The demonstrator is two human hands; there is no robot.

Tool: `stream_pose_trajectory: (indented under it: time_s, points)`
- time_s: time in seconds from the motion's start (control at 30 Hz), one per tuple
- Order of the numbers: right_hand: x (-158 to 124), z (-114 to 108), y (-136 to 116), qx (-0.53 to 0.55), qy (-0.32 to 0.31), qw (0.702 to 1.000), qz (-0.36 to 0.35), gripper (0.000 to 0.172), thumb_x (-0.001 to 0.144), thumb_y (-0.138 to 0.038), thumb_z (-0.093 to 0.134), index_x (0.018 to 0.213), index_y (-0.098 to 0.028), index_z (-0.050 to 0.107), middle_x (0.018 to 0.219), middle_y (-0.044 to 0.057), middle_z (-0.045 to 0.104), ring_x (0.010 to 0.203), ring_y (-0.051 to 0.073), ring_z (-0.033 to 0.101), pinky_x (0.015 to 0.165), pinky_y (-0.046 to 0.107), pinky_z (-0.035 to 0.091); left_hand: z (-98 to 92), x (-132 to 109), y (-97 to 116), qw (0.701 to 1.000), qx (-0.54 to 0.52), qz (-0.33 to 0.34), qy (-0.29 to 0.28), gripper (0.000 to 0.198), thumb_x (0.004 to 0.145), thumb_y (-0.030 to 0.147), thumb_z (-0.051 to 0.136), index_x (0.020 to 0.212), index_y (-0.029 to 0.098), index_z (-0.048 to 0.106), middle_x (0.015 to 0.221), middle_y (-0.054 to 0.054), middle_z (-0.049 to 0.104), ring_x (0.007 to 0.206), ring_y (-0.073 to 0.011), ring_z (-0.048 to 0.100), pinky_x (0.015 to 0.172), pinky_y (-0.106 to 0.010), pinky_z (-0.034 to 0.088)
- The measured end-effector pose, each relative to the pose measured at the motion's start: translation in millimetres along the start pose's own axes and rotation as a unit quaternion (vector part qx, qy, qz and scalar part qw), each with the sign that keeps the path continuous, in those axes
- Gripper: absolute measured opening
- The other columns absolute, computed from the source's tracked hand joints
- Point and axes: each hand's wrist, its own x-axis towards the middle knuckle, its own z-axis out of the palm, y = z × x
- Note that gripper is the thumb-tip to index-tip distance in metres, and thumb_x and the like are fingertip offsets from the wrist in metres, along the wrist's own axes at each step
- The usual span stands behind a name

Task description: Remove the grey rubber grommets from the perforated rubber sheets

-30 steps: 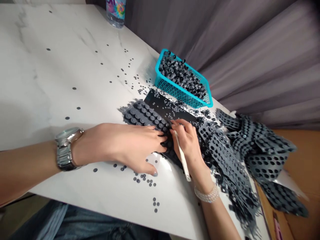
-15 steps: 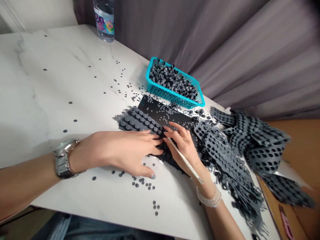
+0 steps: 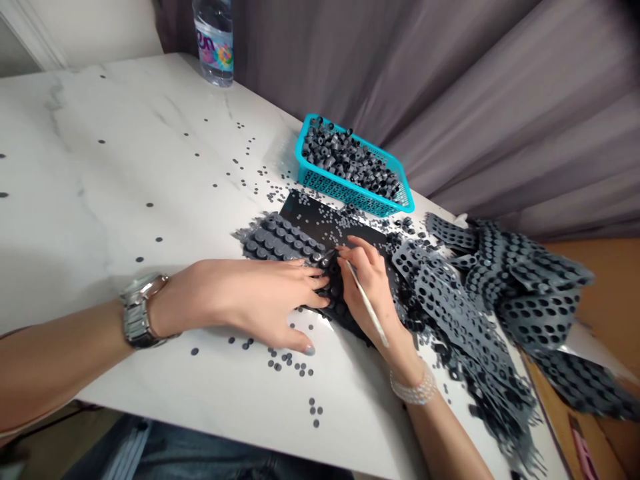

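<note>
A dark grey rubber sheet (image 3: 280,239) with rows of round raised caps lies on the table, its left edge ragged. My left hand (image 3: 255,297) rests flat across it, fingers stretched, thumb apart on the tabletop. Pinched in my right hand (image 3: 367,287) is a slim white-handled tool (image 3: 367,307), held like a pen. Its tip points toward the sheet, just past my left fingertips; I cannot make out the tip's shape. Under the sheet lies a flat black board (image 3: 305,215) strewn with small dark discs.
A turquoise basket (image 3: 330,179) full of dark rubber pieces stands behind the board. Perforated rubber sheets (image 3: 450,313) are heaped at right, partly over the edge. Loose discs (image 3: 287,360) dot the white table (image 3: 65,267). A water bottle (image 3: 215,47) stands at the back, before a grey curtain (image 3: 425,87).
My right hand has shifted slightly to the right and up, away from my left fingertips, with the white-handled tool still in it. My left hand stays on the sheet. The view has moved slightly.
</note>
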Motion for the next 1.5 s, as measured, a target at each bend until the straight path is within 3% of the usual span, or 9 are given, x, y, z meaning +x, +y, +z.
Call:
stream_pose_trajectory:
  time_s: [0.4, 0.63, 0.9, 1.0, 1.13, 1.23, 1.3, 1.4, 1.5]
  points:
    - [-9, -19, -4, 0.041, -0.033, 0.998, -0.041, 0.008, 0.095, -0.023, 0.049, 0.096, -0.023, 0.057, 0.126, 0.012, 0.065, 0.128, 0.026, 0.053, 0.096, 0.046, 0.047, 0.4, 1, -1, 1.0, 0.005, 0.018, 0.009, 0.06, 0.087, 0.058, 0.049, 0.137, 0.025, 0.055, 0.15, -0.006, 0.047, 0.141, -0.0275, 0.035, 0.114, -0.04, 0.029]
    - [-6, -15, -2, -0.007, -0.025, 0.992, -0.127, 0.008, 0.095, -0.017, 0.051, 0.099, -0.021, 0.057, 0.117, 0.012, 0.07, 0.128, 0.026, 0.053, 0.091, 0.044, 0.047, -4.9, -5, 7, 0.999, 0.006, 0.021, 0.026, 0.051, 0.09, 0.047, 0.051, 0.131, 0.02, 0.059, 0.145, -0.009, 0.051, 0.135, -0.0293, 0.041, 0.112, -0.041, 0.031]
    - [-6, -8, 3, -0.036, -0.039, 0.989, -0.14, 0.013, 0.096, -0.019, 0.045, 0.099, -0.02, 0.057, 0.12, 0.016, 0.066, 0.125, 0.027, 0.055, 0.087, 0.042, 0.049, -2.4, -1, 3, 1.0, 0.013, 0.025, 0.013, 0.056, 0.087, 0.054, 0.051, 0.133, 0.022, 0.059, 0.147, -0.009, 0.049, 0.138, -0.0295, 0.039, 0.112, -0.041, 0.032]
    - [-5, -5, 9, -0.034, -0.027, 0.992, -0.115, 0.014, 0.097, -0.019, 0.042, 0.098, -0.021, 0.056, 0.121, 0.017, 0.064, 0.124, 0.027, 0.056, 0.089, 0.044, 0.05, -1.6, 0, 1, 1.0, 0.012, 0.021, 0.006, 0.06, 0.087, 0.056, 0.05, 0.136, 0.023, 0.056, 0.151, -0.008, 0.045, 0.142, -0.028, 0.034, 0.114, -0.04, 0.029]
    - [-4, -12, 29, -0.008, 0.032, 0.999, -0.004, 0.015, 0.098, -0.025, 0.04, 0.097, -0.022, 0.055, 0.11, 0.013, 0.067, 0.129, 0.026, 0.051, 0.095, 0.047, 0.05, -0.9, 1, -1, 1.0, 0.003, 0.019, -0.005, 0.064, 0.087, 0.058, 0.048, 0.141, 0.023, 0.05, 0.156, -0.007, 0.035, 0.147, -0.0249, 0.023, 0.119, -0.038, 0.018]
    - [-6, -20, 39, -0.003, 0.029, 0.999, 0.042, 0.014, 0.096, -0.029, 0.045, 0.094, -0.022, 0.057, 0.114, 0.014, 0.067, 0.137, 0.029, 0.042, 0.101, 0.054, 0.047, -0.5, 1, -2, 1.0, -0.003, 0.019, -0.007, 0.065, 0.088, 0.058, 0.047, 0.143, 0.024, 0.048, 0.158, -0.005, 0.031, 0.148, -0.0234, 0.021, 0.12, -0.036, 0.016]
    - [-9, -23, 36, 0.0, 0.01, 1.0, 0.03, 0.013, 0.095, -0.029, 0.049, 0.094, -0.021, 0.059, 0.123, 0.015, 0.064, 0.14, 0.031, 0.039, 0.103, 0.057, 0.045, -0.5, 1, -2, 1.0, -0.002, 0.013, -0.009, 0.065, 0.087, 0.059, 0.047, 0.143, 0.024, 0.048, 0.158, -0.005, 0.032, 0.148, -0.0236, 0.022, 0.12, -0.037, 0.017]
    - [-14, -24, 18, 0.029, -0.013, 0.999, -0.027, 0.01, 0.094, -0.024, 0.052, 0.097, -0.021, 0.061, 0.131, 0.014, 0.061, 0.133, 0.029, 0.048, 0.1, 0.051, 0.048, -0.7, 0, 0, 1.0, 0.001, 0.014, -0.004, 0.064, 0.087, 0.058, 0.048, 0.141, 0.023, 0.051, 0.155, -0.007, 0.037, 0.147, -0.0246, 0.025, 0.12, -0.038, 0.018]
    - [-18, -23, -1, 0.038, -0.033, 0.995, -0.087, 0.011, 0.094, -0.019, 0.052, 0.098, -0.022, 0.061, 0.124, 0.012, 0.066, 0.127, 0.025, 0.055, 0.096, 0.046, 0.05, -0.8, 0, 1, 0.999, -0.006, 0.029, 0.017, 0.058, 0.087, 0.055, 0.05, 0.135, 0.023, 0.057, 0.149, -0.007, 0.047, 0.143, -0.0259, 0.033, 0.119, -0.039, 0.021]
